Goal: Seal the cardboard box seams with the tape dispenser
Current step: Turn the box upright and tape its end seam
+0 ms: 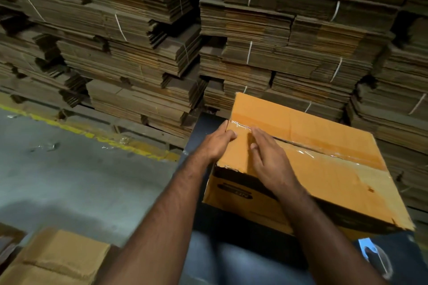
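Observation:
A closed orange-brown cardboard box [324,169] sits in front of me with clear tape [245,127] along its centre seam. My left hand [217,143] holds the box's near-left edge, its thumb lying on the top. Flat on the top flap beside the seam's left end lies my right hand [266,157], fingers straight, pressing on the taped end. A blue tape dispenser [375,257] with a clear roll rests at the lower right, away from both hands.
Tall stacks of bundled flat cardboard [254,41] fill the background behind the box. Grey concrete floor [69,180] with a yellow line lies to the left. Another cardboard box [58,259] sits at the lower left. Tape scraps lie on the floor.

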Available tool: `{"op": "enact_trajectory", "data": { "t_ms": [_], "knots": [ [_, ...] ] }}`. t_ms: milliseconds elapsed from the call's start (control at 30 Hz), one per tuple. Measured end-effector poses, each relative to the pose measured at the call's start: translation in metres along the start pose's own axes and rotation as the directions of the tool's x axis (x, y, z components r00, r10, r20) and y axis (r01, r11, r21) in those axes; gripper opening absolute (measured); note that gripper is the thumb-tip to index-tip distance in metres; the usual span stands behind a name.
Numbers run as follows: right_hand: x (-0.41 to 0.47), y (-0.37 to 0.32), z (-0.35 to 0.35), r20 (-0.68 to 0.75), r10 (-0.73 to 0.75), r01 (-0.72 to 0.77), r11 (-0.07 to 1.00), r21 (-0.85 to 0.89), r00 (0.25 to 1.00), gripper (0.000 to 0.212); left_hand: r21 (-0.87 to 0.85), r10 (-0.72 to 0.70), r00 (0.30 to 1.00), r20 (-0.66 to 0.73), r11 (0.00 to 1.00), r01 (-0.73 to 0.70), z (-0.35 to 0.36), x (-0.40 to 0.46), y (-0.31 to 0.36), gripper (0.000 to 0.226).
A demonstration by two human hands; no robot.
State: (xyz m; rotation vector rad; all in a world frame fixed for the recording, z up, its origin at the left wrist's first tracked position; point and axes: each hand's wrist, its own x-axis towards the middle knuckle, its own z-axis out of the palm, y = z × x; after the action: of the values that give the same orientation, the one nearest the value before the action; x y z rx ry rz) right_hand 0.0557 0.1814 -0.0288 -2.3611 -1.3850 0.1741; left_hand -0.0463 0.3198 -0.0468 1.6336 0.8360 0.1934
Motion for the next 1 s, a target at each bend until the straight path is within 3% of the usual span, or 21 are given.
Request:
{"op": "enact_trajectory", "data": {
  "t_ms": [133, 200, 267, 333, 400, 500, 600, 700, 833, 900, 1000],
  "knots": [
    [0.008, 0.005, -0.008, -0.039, 0.033, -0.03, 0.997, 0.072, 0.999, 0.051, 0.172, -0.046, 0.998, -0.041, 0.984, 0.052, -0.003, 0.0, 0.006, 0.05],
    [0.023, 0.018, -0.017, -0.052, 0.058, -0.056, 0.997, 0.046, 0.997, 0.055, 0.359, 0.07, 0.99, -0.12, 0.933, -0.022, -0.001, -0.005, 0.009, 0.077],
    [0.044, 0.043, -0.03, -0.051, 0.112, -0.114, 0.993, -0.034, 0.992, 0.063, 0.521, 0.166, 0.986, -0.033, 0.844, -0.125, 0.003, -0.015, 0.015, 0.113],
    [0.063, 0.071, -0.045, -0.019, 0.225, -0.226, 0.967, -0.119, 0.974, 0.074, 0.684, 0.106, 0.986, 0.125, 0.711, -0.164, 0.01, -0.024, 0.02, 0.141],
    [0.077, 0.096, -0.061, 0.011, 0.331, -0.322, 0.926, -0.195, 0.944, 0.082, 0.794, 0.054, 0.989, 0.138, 0.591, -0.143, 0.015, -0.029, 0.025, 0.154],
    [0.088, 0.124, -0.078, 0.037, 0.342, -0.322, 0.912, -0.256, 0.939, 0.078, 0.805, 0.098, 0.995, -0.016, 0.591, -0.046, 0.019, -0.027, 0.036, 0.154],
    [0.092, 0.14, -0.089, 0.04, 0.35, -0.328, 0.907, -0.265, 0.936, 0.074, 0.811, 0.243, 0.943, -0.227, 0.584, 0.044, 0.017, -0.012, 0.047, 0.144],
    [0.094, 0.151, -0.096, 0.061, 0.361, -0.326, 0.892, -0.313, 0.93, 0.075, 0.749, 0.258, 0.882, -0.394, 0.646, 0.146, 0.023, 0.005, 0.05, 0.118],
    [0.096, 0.172, -0.106, 0.036, 0.352, -0.327, 0.9, -0.287, 0.935, 0.079, 0.471, 0.16, 0.797, -0.583, 0.865, 0.171, 0.083, -0.006, 0.043, 0.084],
    [0.099, 0.187, -0.11, 0.054, 0.377, -0.353, 0.902, -0.249, 0.925, 0.086, 0.221, 0.008, 0.836, -0.549, 0.966, 0.136, 0.126, -0.019, 0.046, 0.07],
    [0.106, 0.204, -0.117, 0.116, 0.387, -0.361, 0.912, -0.193, 0.915, 0.087, -0.087, -0.105, 0.868, -0.485, 0.994, 0.071, 0.171, -0.02, 0.056, 0.062]
  ]
}}
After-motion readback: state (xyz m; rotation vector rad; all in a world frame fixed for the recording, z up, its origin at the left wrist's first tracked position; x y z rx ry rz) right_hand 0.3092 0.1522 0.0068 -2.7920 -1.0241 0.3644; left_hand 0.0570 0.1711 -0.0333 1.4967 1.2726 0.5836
